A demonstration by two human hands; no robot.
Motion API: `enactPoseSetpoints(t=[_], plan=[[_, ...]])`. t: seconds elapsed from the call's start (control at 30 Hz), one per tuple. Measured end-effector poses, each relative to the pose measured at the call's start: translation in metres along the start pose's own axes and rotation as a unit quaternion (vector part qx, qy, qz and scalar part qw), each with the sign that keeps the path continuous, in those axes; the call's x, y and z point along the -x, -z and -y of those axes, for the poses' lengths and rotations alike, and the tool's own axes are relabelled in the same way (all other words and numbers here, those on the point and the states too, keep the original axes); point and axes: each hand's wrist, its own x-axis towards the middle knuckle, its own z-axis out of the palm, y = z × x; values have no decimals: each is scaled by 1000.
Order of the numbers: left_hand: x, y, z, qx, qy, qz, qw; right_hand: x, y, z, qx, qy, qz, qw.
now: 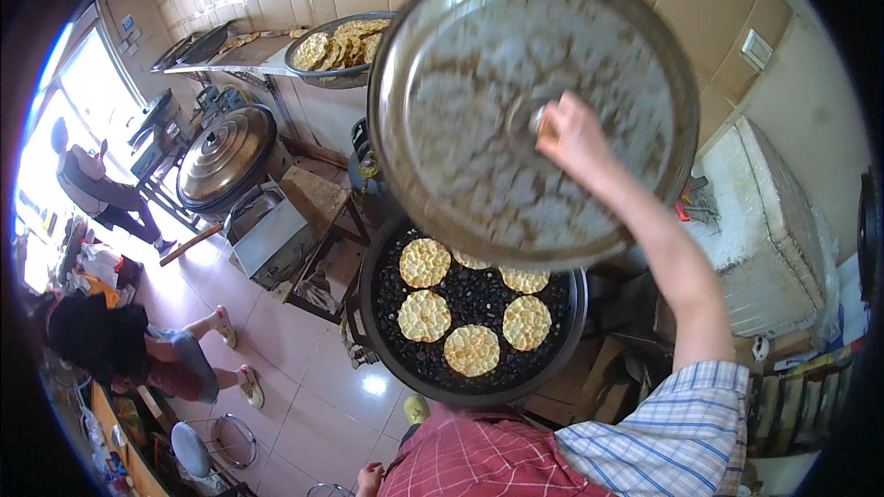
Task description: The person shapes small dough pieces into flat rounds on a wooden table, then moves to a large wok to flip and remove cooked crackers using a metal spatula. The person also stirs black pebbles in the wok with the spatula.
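My right hand (573,134) grips the knob of a large round metal lid (469,152), raised and tilted over the far part of a pan. The wide black pan (400,383) holds dark pebbles (476,304). Several round, dimpled golden flatbreads lie on the pebbles, among them a near one (472,351), a right one (527,323) and a left one (425,316). The lid partly hides the far flatbreads. My left hand (371,476) hangs low beside my red checked apron, partly cut off by the picture's lower edge; its fingers look curled, and its grip is unclear.
A basin of flatbreads (331,76) stands on the wall shelf. Left are a domed metal lid (228,152), a metal box (273,241) on a stand and a wooden handle (190,245). Two people (97,186) are at the left, near a stool (190,449). A white wrapped box (753,235) is right.
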Motion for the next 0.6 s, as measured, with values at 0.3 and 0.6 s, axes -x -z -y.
enactPoseSetpoints(t=[0.3,0.6], plan=[[9,-30,-2,24,-14,-27,999,-158,36,-120,158,-23,-188,969],[92,-44,-18,-46,46,-58,996,-185,-43,-259,202,-102,-73,971]])
